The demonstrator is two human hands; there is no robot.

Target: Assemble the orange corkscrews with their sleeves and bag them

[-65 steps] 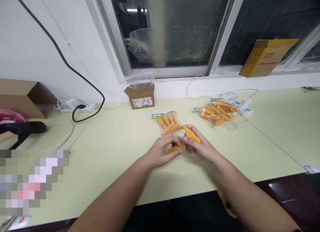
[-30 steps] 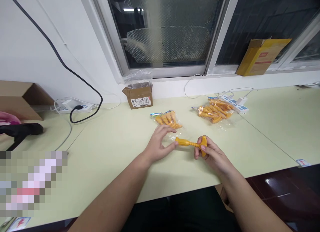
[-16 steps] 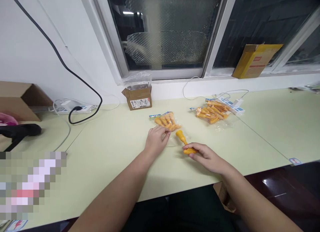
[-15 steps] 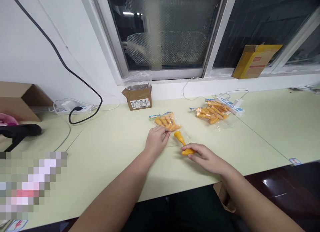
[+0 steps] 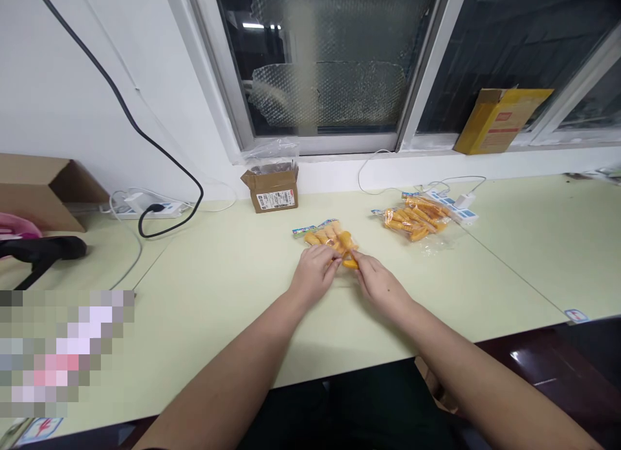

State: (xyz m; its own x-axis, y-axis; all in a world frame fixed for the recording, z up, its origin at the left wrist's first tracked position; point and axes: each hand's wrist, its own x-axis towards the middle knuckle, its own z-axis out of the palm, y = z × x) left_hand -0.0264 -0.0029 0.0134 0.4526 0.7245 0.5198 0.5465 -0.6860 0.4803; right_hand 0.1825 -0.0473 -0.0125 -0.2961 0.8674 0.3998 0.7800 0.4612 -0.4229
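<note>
A clear plastic bag (image 5: 326, 231) of yellow flared plastic pieces lies on the table in front of me. My left hand (image 5: 317, 272) is closed in a pinch at the bag's near edge. With its fingers closed, my right hand (image 5: 381, 282) grips a loose yellow plastic piece with a flared end (image 5: 350, 264) right at the bag's mouth. The piece's flared end points away from me over the bag, and the fingers hide part of it. Both hands are close together, fingertips nearly touching.
Two more bags of orange-yellow pieces (image 5: 412, 220) lie to the right, beside a power strip (image 5: 458, 211). A small labelled carton (image 5: 274, 190) stands by the wall. At the left are a black cable (image 5: 167, 156), another power strip (image 5: 169, 209) and a cardboard box (image 5: 39, 188).
My right hand has moved away from me and to the left, bringing the yellow piece to the bag's near edge. My left hand stays at the bag. The view has shifted slightly.
</note>
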